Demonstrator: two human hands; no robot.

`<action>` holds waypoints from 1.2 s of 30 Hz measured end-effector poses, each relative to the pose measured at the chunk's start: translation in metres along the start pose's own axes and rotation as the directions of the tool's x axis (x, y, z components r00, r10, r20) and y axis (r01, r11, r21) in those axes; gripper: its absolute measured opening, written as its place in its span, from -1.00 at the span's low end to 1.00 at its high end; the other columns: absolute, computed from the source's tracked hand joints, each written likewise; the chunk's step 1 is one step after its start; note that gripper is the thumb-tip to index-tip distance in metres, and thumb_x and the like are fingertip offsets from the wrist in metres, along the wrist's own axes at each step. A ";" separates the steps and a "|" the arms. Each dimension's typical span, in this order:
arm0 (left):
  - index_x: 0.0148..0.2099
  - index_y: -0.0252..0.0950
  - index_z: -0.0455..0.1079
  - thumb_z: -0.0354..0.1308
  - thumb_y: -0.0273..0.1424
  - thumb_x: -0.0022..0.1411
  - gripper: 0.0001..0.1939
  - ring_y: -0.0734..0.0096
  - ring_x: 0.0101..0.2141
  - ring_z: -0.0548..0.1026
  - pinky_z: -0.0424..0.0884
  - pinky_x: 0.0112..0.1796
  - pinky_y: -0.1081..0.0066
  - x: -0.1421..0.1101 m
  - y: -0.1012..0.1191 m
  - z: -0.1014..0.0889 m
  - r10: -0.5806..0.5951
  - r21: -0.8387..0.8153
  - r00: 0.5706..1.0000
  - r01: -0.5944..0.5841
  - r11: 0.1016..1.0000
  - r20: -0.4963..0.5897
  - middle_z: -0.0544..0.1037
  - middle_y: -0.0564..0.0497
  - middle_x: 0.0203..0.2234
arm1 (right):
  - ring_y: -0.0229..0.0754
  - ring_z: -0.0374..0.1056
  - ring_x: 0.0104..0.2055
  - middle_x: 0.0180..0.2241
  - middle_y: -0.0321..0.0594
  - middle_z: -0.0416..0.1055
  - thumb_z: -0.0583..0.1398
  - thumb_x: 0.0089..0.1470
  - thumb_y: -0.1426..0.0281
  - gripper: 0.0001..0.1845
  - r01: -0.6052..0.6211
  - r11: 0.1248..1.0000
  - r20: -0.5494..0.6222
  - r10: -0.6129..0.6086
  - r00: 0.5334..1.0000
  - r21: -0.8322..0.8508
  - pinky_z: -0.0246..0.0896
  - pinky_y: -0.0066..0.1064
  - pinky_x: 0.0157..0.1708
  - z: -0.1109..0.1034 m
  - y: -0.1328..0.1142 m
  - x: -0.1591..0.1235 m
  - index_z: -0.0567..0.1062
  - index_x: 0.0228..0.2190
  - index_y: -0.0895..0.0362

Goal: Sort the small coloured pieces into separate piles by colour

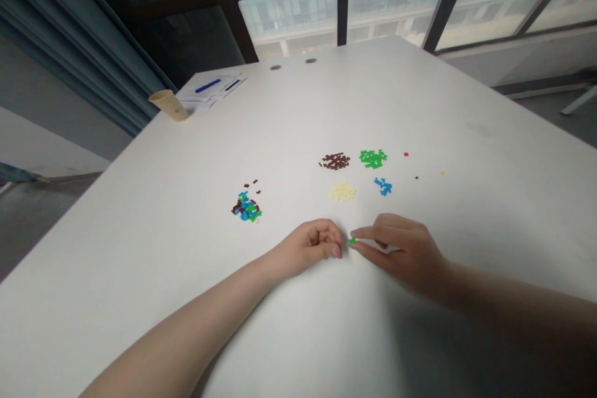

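Observation:
My right hand (410, 252) pinches a small green brick (352, 240) between thumb and fingertips. Just left of it, close but apart, my left hand (313, 250) has its fingers curled toward the thumb; whether anything lies inside I cannot make out. Beyond the hands are sorted heaps of small pieces: dark brown pieces (336, 161), green pieces (372, 158), cream pieces (342, 192) and blue pieces (383, 186). Left of my left hand lies a mixed pile (247, 207) of blue, green and brown pieces, with a few brown ones loose beside it.
Single red (406, 154), black (416, 178) and yellow (443, 173) pieces lie right of the heaps. A tilted-looking paper cup (168, 106) stands near the left edge of the white table (280, 118), beside papers (205, 99) with a blue pen (208, 86).

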State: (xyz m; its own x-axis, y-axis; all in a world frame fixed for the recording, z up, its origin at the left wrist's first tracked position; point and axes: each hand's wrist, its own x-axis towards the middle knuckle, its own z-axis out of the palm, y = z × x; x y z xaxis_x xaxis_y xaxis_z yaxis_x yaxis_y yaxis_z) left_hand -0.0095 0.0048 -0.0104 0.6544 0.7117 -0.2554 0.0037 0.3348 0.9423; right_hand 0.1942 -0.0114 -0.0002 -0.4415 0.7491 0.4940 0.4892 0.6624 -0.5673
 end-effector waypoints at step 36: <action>-0.28 -0.34 0.30 0.10 -0.24 0.10 -0.74 0.55 -0.44 0.28 0.22 -0.37 0.50 0.004 -0.005 0.000 0.033 0.293 0.992 -0.068 0.954 0.122 0.35 0.05 -0.48 | -0.12 0.34 -0.27 -0.31 -0.21 0.47 0.14 -0.08 0.30 -0.75 -0.567 0.499 -0.077 0.703 0.707 -0.656 0.12 -0.40 -0.44 -0.039 0.110 0.079 0.54 -0.32 0.00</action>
State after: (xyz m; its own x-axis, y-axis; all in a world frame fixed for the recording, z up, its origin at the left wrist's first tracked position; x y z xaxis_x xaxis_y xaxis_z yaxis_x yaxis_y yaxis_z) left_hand -0.0070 0.0056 -0.0161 0.7415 0.6418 -0.1955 0.1803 0.0899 0.9795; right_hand 0.2420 0.1208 0.0020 0.0895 0.9960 0.0016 0.9874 -0.0885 -0.1311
